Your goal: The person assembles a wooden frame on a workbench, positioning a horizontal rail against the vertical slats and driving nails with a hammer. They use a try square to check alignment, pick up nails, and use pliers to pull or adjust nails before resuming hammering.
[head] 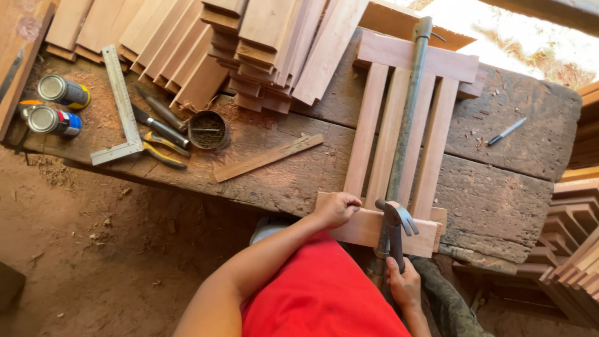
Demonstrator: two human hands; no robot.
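Observation:
A slatted wooden frame (399,131) of three upright slats and two crosspieces lies on the worn workbench (499,187), with a long metal bar clamp (409,106) running down its middle. My left hand (337,209) rests closed on the near crosspiece (368,228), fingers pinched at its top edge; whether it holds a nail is too small to tell. My right hand (404,284) grips the handle of a claw hammer (394,221), whose head hovers just above the near crosspiece beside the clamp.
Stacks of cut boards (249,43) fill the bench's far side. A steel square (121,106), pliers (163,150), a chisel (159,128), a tin of nails (208,130), two cans (59,106), a loose strip (268,158) and a marker (506,131) lie about. More wooden pieces (574,243) stand at right.

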